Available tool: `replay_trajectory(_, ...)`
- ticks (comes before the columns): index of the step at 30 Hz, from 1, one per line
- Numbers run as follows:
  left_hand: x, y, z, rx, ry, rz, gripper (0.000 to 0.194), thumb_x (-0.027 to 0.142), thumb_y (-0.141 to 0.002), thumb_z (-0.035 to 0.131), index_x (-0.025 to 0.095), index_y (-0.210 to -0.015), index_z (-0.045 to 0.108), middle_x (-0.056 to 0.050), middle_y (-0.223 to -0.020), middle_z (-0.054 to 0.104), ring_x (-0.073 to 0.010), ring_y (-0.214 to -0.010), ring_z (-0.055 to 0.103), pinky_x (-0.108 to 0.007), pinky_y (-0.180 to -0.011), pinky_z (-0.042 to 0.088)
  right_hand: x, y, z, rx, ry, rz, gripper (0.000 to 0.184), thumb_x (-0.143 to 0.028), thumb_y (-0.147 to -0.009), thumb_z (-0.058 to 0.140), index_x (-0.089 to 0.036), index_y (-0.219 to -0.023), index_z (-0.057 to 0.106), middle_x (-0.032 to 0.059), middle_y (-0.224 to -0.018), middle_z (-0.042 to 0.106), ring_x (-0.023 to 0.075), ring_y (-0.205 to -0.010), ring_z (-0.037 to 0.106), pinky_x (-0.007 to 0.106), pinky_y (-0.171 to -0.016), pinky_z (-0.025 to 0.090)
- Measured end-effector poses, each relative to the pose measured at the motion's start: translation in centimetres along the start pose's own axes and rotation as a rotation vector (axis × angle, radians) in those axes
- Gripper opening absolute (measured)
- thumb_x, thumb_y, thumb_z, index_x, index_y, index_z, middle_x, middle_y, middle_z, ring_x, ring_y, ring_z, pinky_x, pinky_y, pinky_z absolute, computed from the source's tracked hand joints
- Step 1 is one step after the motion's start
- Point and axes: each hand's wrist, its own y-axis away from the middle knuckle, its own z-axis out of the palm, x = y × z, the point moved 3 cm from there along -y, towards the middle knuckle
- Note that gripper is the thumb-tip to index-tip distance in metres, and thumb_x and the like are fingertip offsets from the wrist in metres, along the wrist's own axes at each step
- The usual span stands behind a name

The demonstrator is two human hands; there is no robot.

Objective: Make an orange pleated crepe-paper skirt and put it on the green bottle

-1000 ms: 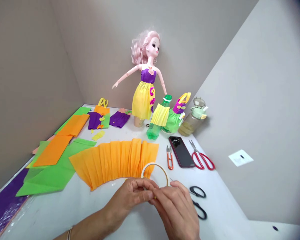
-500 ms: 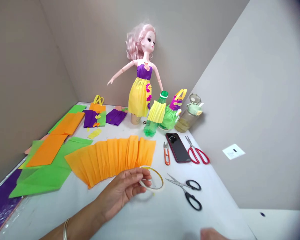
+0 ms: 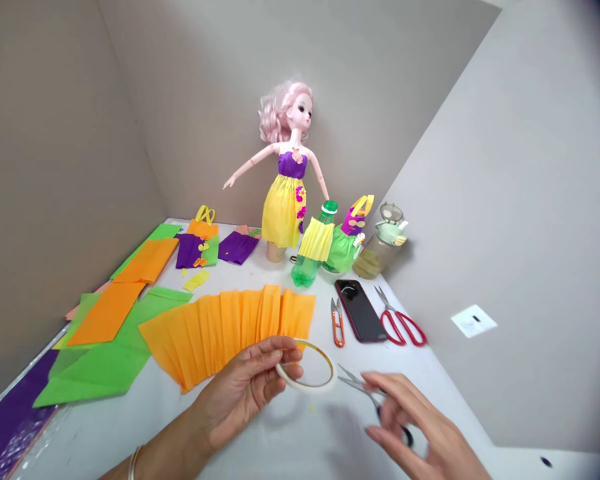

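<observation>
Over the white table (image 3: 275, 457), the left hand (image 3: 245, 383) is holding the tape ring (image 3: 313, 387) by its left edge between thumb and fingers, forearm slanting in from lower left. The right hand (image 3: 420, 423) is arching over the black-handled scissors (image 3: 351, 379), partly hiding them, thumb and forefinger standing wide apart. The pleated orange sheet (image 3: 225, 333) is lying beyond the left hand

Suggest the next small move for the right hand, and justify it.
Probably close the right hand on the black-handled scissors: it is open at their handles, thumb and forefinger apart, while the left hand holds the tape roll.
</observation>
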Motion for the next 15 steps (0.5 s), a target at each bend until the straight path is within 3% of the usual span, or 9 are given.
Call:
replay_trajectory(2,0.3,0.1,-0.1,-0.011,0.011,0.017,0.018,0.014,-0.082,0.08,0.008,-0.099,0.076,-0.009,-0.095,0.076,-0.0136,-0.079,0.076,-0.014,-0.065,0.061,-1.9,-3.8,1.2,0.049,-0.013,-0.156,0.046,-0.027,-0.085,0.071,-0.03,-0.13,0.063,0.0104,-0.123,0.069,0.0214,-0.094,0.072,0.026,-0.078,0.061)
replay_trajectory(4,0.7,0.4,-0.4,0.0,0.025,0.036,0.019,0.013,-0.082,0.079,0.008,-0.1,0.076,-0.009,-0.093,0.076,-0.0136,-0.078,0.076,-0.014,-0.065,0.061,-3.8,-6.7,2.4,0.02,-0.097,-0.325,0.028,-0.018,-0.089,0.065,-0.03,-0.115,0.071,0.0085,-0.117,0.071,0.0223,-0.104,0.07,0.029,-0.088,0.058)
replay_trajectory(6,1.4,0.8,-0.8,0.05,0.054,0.058,0.018,0.011,-0.083,0.078,0.008,-0.1,0.075,-0.009,-0.092,0.077,-0.014,-0.078,0.076,-0.015,-0.066,0.061,-5.0,-9.0,3.3,-0.026,-0.231,-0.371,0.017,-0.017,-0.091,0.064,-0.028,-0.098,0.074,0.0064,-0.102,0.075,0.0219,-0.099,0.07,0.031,-0.088,0.058)
replay_trajectory(9,2.8,1.1,-1.2,0.132,0.095,0.098,0.018,0.007,-0.085,0.074,0.008,-0.102,0.074,-0.011,-0.094,0.077,-0.0162,-0.082,0.077,-0.018,-0.069,0.062,-5.3,-11.6,4.2,-0.031,-0.439,-0.236,0.003,-0.024,-0.089,0.07,-0.024,-0.089,0.073,0.0073,-0.095,0.075,0.0236,-0.096,0.071,0.033,-0.087,0.057)
replay_trajectory(15,4.0,-0.6,-1.2,0.155,0.171,0.097,0.017,0.002,-0.087,0.065,0.009,-0.1,0.073,-0.007,-0.085,0.075,-0.0133,-0.071,0.074,-0.018,-0.06,0.06,-4.9,-15.1,5.4,0.042,-0.666,-0.037,0.018,-0.038,-0.087,0.071,-0.023,-0.097,0.074,0.0119,-0.115,0.072,0.0272,-0.113,0.066,0.04,-0.098,0.053)
